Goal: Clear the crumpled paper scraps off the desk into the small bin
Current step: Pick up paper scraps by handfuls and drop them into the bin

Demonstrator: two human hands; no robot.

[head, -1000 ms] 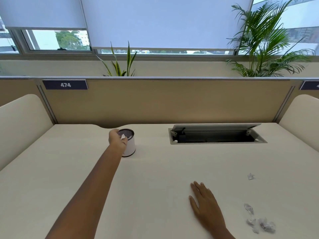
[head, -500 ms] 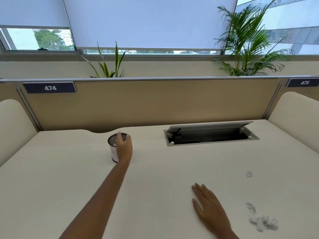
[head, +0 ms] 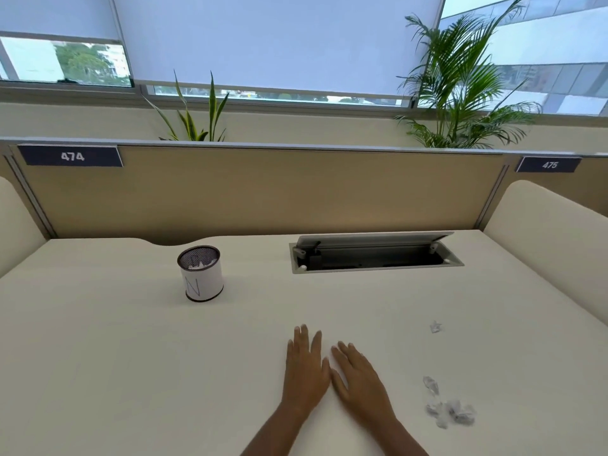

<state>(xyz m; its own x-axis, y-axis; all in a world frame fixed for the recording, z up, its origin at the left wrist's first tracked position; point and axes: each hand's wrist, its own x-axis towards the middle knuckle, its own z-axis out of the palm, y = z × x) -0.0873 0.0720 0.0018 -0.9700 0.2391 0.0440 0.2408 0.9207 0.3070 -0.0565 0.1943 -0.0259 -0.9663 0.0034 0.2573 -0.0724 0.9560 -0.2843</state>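
Only view: head camera, looking down on the desk [head: 131,357].
Left hand [head: 304,373]: flat on the desk, palm down, fingers straight and close together, holding nothing.
Right hand [head: 360,380]: flat just beside the left one, palm down, fingers relaxed, holding nothing.
Bin [head: 201,274]: upright at the back left of the desk, well apart from both hands; white wall with a pen mark, dark mesh inside.
Paper in bin [head: 197,265]: white bits show low inside the rim; how many is hard to tell.
Loose scraps [head: 450,413]: a small heap on the desk to the right of the right hand.
Nearer piece [head: 431,385]: just behind the heap.
Far piece [head: 435,326]: alone, farther back.
Cable box [head: 375,255]: sunk into the desk at the back, lid propped open.
Screen [head: 263,192]: tan panel behind the desk, with number plates 474 [head: 70,156] and 475 [head: 548,164].
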